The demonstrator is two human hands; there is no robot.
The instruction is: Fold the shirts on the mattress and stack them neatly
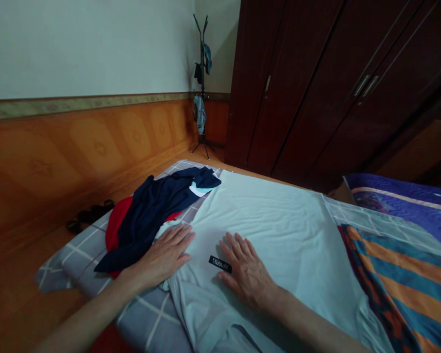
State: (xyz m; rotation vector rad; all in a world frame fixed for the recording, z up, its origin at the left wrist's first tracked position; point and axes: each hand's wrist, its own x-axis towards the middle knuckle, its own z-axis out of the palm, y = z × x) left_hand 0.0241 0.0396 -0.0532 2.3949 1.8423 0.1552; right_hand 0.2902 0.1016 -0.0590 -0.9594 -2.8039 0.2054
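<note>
A pale bluish-white, thin fabric shirt point(272, 211) is lying spread across the middle of the bed, wrinkling on its right half and bunching toward the person. A small black rectangular label with light lettering point(219, 264) is showing on it. The left hand point(169, 252) is pressing flat along the shirt's left edge, palm down, gripping nothing, its thumb standing apart from the fingers. The right hand point(248, 269) is resting palm down on the cloth, fingers slightly fanned, with the label lying between thumb and index finger.

Beneath, a grey bedsheet with a white-lined check point(158, 314) is covering the bed. Left of the shirt, a crumpled navy-and-red garment point(150, 215) is lying; to the right, an orange-and-teal striped cloth point(415, 274) is resting beside it. Farther right, shiny purple patterned bedding point(400, 201) is showing.

Beyond, a tall dark reddish-brown wardrobe point(308, 73) is filling the right background. A black metal coat stand point(202, 88) is standing in the corner, carrying blue clothing point(199, 115). Orange-brown panelling point(106, 142) is running below the pale wall point(95, 44), and dark footwear point(91, 215) is sitting on the brown floor point(14, 294).
</note>
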